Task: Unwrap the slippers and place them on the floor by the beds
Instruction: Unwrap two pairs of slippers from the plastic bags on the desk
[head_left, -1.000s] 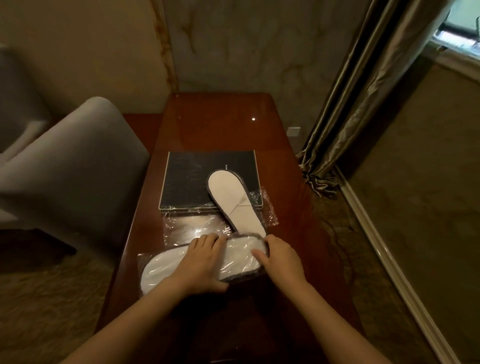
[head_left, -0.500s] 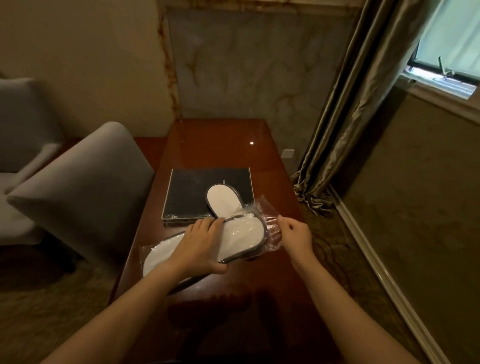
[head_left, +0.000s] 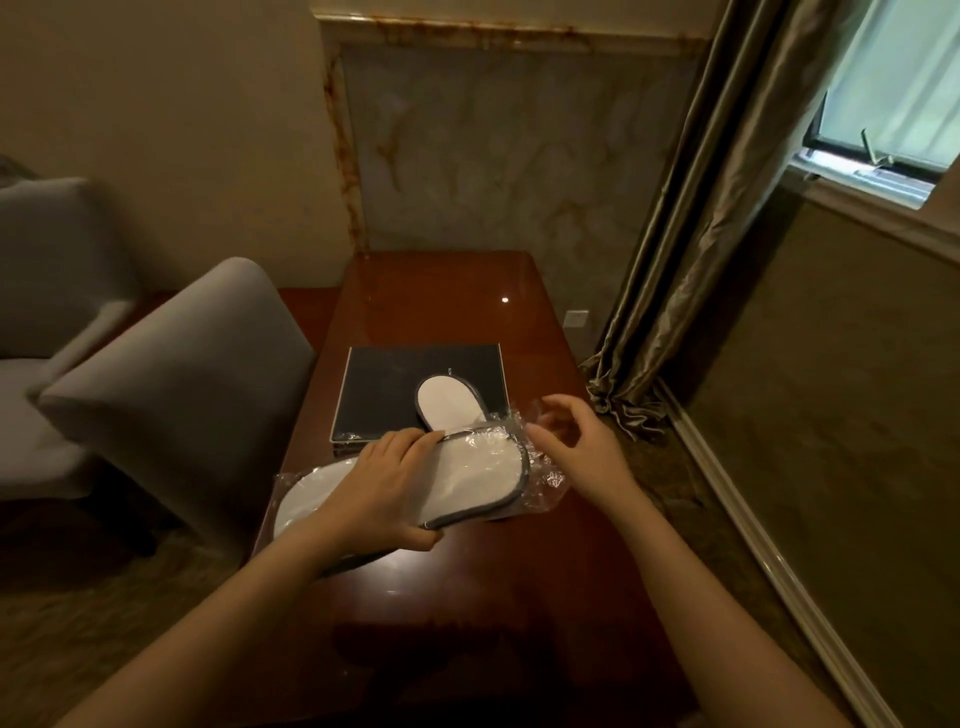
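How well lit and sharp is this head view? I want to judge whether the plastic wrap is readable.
Head view: dim and warm, with daylight only at the window; a small glare dot on the table; wide-angle bending of the edges; the plastic wrap shows only as faint glints around the slipper; the right hand is slightly blurred.

We see a glossy, polished wooden table (head_left: 441, 312) that mirrors a light spot, and a matt black folder (head_left: 384, 395) lying on it. The white slipper (head_left: 478, 478) looks like soft cloth inside clear, crinkled, shiny plastic wrap (head_left: 543, 480); the chair (head_left: 171, 374) is matt grey fabric, the curtain (head_left: 691, 249) satiny.
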